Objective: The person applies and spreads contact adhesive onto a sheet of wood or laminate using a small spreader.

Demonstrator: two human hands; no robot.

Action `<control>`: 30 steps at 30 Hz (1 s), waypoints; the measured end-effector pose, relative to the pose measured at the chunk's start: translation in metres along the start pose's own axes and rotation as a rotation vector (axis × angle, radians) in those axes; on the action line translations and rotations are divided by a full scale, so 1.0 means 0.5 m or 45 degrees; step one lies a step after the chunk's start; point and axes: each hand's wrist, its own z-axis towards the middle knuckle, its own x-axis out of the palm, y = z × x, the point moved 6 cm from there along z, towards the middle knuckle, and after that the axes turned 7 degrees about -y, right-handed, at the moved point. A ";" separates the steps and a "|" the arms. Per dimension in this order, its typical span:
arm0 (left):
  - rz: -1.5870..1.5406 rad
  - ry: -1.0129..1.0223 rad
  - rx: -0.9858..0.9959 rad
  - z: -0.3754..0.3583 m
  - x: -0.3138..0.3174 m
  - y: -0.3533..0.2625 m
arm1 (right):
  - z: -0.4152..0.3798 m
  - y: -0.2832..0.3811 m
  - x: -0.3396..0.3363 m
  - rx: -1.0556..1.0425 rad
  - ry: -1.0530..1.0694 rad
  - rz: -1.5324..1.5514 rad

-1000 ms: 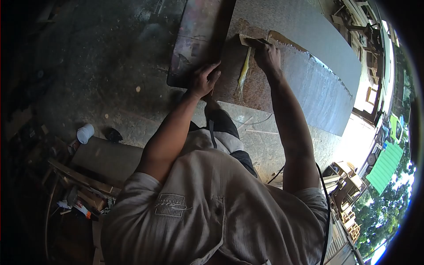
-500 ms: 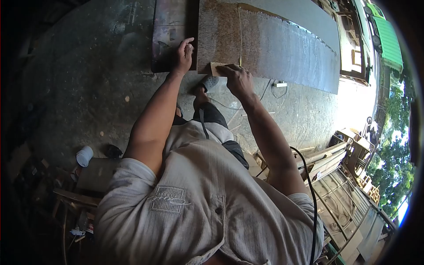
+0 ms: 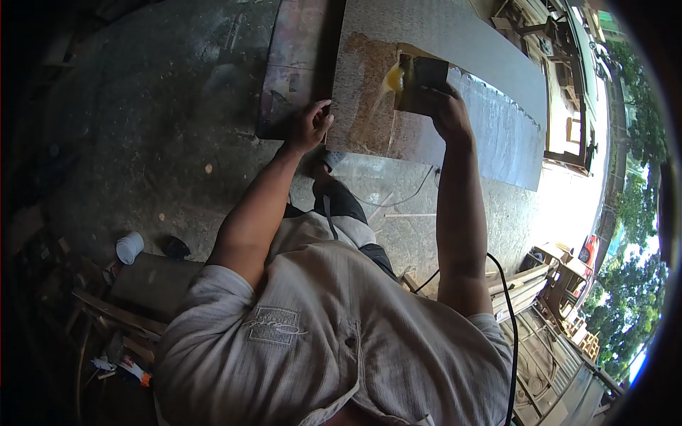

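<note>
My right hand (image 3: 449, 110) grips a flat, dark rectangular spreader (image 3: 420, 77) over the large board. A yellow blob of glue-like liquid (image 3: 393, 78) lies at the spreader's left edge, with a pale streak trailing toward me. The board (image 3: 398, 25) has a brown wet-looking patch (image 3: 362, 92) on its left part and a shiny greyish coated strip (image 3: 490, 117) running to the right. My left hand (image 3: 310, 128) is at the board's left edge, over a stained dark panel (image 3: 295, 67), its fingers loosely bent and apart, holding nothing.
Beneath the board is a concrete floor (image 3: 163, 142) with a cable and thin wood strips. A white bucket (image 3: 130, 248) lies at the left. Wood pieces (image 3: 522, 280) are stacked at the right, and furniture frames (image 3: 568, 135) stand beyond the board's right end.
My right hand has moved from the board's near edge up and right, with the spreader now turned broad face up. The yellow blob has come into view. My left hand sits slightly lower and further right.
</note>
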 end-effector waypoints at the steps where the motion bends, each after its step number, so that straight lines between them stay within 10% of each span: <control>1: -0.004 0.004 -0.001 0.001 0.000 -0.001 | 0.030 0.025 0.009 -0.056 0.000 0.004; 7: -0.009 0.009 -0.130 -0.004 0.009 0.025 | 0.278 0.039 0.083 -0.390 0.322 -0.556; 12: 0.095 -0.069 -0.062 -0.011 -0.005 -0.026 | 0.371 0.016 0.181 -0.687 0.168 -1.848; 26: 0.119 -0.106 0.050 -0.013 -0.001 -0.041 | 0.325 0.106 0.150 -1.357 -0.282 -1.496; 30: 0.178 -0.026 0.014 -0.005 -0.009 -0.046 | 0.251 -0.046 0.177 -1.166 -0.087 -1.650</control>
